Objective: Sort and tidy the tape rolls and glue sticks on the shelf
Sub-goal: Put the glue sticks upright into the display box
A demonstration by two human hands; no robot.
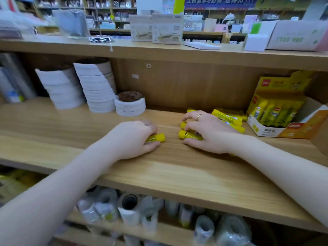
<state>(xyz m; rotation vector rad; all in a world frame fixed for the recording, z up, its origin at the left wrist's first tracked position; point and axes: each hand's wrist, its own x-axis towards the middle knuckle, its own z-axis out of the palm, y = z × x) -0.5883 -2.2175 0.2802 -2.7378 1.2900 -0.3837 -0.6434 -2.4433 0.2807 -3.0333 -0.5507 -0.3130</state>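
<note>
while left hand [134,137] grips one glue stick [156,137], right hand [204,130] clutches several.

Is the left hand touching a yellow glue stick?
Touching. In the head view, the left hand has its fingers curled round a yellow glue stick lying on the shelf.

Wooden shop shelving [177,176], stocked aisles [113,8] behind

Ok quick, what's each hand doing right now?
Left hand: closed around one yellow glue stick on the shelf.
Right hand: fingers curled over several loose glue sticks, gathering them.
</note>
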